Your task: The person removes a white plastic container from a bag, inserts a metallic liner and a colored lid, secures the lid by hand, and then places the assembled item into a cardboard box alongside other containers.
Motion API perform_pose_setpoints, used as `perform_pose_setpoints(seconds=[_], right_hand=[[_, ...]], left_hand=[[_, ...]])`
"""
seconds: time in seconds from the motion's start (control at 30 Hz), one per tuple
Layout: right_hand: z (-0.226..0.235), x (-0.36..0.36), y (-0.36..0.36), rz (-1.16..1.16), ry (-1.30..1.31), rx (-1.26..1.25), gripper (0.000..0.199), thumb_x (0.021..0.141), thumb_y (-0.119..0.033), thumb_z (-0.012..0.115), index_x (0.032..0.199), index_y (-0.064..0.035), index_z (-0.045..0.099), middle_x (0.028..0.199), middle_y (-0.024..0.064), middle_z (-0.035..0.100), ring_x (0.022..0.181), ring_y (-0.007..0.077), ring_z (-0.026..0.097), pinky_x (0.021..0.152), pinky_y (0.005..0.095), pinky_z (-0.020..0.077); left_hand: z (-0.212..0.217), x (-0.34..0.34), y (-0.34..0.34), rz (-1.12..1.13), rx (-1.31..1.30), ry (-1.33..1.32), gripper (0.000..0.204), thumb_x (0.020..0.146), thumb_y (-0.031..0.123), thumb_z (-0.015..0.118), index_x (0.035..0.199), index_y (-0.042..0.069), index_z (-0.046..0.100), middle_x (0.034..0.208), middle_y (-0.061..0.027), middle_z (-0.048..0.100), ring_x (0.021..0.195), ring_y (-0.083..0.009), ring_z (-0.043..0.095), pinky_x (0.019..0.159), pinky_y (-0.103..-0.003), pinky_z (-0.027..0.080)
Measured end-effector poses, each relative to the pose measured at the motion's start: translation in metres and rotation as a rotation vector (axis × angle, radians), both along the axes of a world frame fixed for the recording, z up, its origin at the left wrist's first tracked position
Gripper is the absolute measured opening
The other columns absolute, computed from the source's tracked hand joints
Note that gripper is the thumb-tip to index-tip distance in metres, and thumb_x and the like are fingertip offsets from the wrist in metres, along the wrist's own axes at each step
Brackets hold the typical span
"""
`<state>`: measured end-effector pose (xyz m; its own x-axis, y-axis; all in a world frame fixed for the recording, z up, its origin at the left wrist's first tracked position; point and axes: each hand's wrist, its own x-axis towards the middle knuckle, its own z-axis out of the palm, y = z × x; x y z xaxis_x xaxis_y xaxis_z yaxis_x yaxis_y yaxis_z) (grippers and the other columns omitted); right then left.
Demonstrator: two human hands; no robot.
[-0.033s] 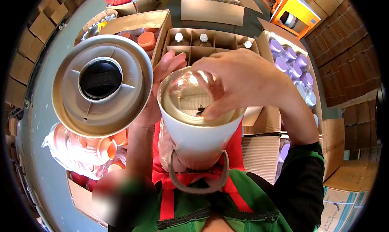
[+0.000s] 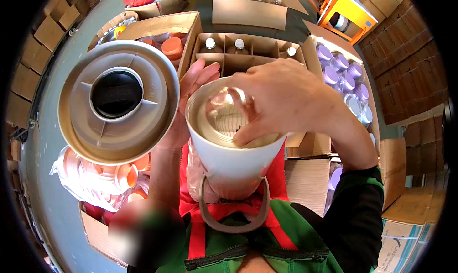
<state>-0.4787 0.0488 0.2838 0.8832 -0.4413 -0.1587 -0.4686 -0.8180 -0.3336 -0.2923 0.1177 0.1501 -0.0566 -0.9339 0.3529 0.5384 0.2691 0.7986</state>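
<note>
A white flask body (image 2: 234,163) with a grey loop handle (image 2: 234,226) stands in front of my chest, its open end up. Inside its rim shows a silvered glass liner (image 2: 222,113), shiny and rounded. My right hand (image 2: 286,94) reaches over the rim from the right, fingers and thumb bent onto the liner. At the left, my left hand (image 2: 191,87) holds a round beige flask base (image 2: 138,125) with a black plug (image 2: 117,94) at its centre. Its thumb is hidden behind the base, while its fingers rest along the flask's left side.
A divided carton (image 2: 267,60) with white-capped bottles stands just beyond the flask. Purple-lidded jars (image 2: 341,63) fill a carton at the right. Orange-lidded jars in plastic wrap (image 2: 95,177) lie at the left. An orange and yellow stand (image 2: 350,13) is at the far right.
The flask base has shifted slightly left and tilted a little. My right thumb and fingers have moved slightly left on the liner, and a small dark spot there now shows less.
</note>
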Motion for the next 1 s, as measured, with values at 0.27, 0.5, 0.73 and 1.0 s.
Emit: perform_pose_setpoints(seconds=[0.27,0.5,0.73,1.0], right_hand=[[-0.027,0.007,-0.012,0.084,0.108,-0.139,0.045,0.061,-0.042,0.077,0.085,-0.0072,0.064,0.072,0.0091,0.063,0.07,0.0287,0.062,0.062,0.0387,0.0461],[-0.019,0.02,-0.013,0.089,-0.702,-0.673,0.074,0.063,-0.022,0.076,0.129,-0.0166,0.044,0.124,0.0148,0.045,0.102,0.0334,0.057,0.084,0.0405,0.0501],[-0.017,0.034,-0.006,0.11,-0.743,-0.573,0.069,0.063,-0.008,0.075,0.126,-0.0182,0.048,0.121,0.0141,0.043,0.096,0.0306,0.059,0.078,0.0386,0.0536],[-0.027,0.015,-0.024,0.226,-1.394,1.031,0.047,0.08,-0.014,0.067,0.122,-0.0042,0.048,0.113,0.0085,0.059,0.098,0.0224,0.059,0.083,0.0357,0.049]], left_hand=[[0.006,0.013,-0.018,0.201,-0.006,0.271,0.06,0.087,0.041,0.055,0.134,0.008,0.039,0.132,-0.0202,0.045,0.122,-0.0327,0.043,0.103,-0.047,0.036],[0.046,0.034,-0.021,0.906,-0.068,-0.269,0.04,0.082,0.015,0.064,0.113,-0.001,0.044,0.103,-0.009,0.053,0.094,-0.0146,0.05,0.086,-0.029,0.041],[0.079,-0.019,0.024,0.853,-0.234,-0.118,0.057,0.08,0.02,0.066,0.122,-0.001,0.036,0.112,-0.0101,0.047,0.103,-0.0177,0.046,0.092,-0.032,0.037],[0.082,-0.015,-0.001,1.155,-0.516,-1.111,0.099,0.059,0.019,0.082,0.139,0.002,0.026,0.144,-0.0199,0.028,0.132,-0.0383,0.029,0.107,-0.048,0.025]])
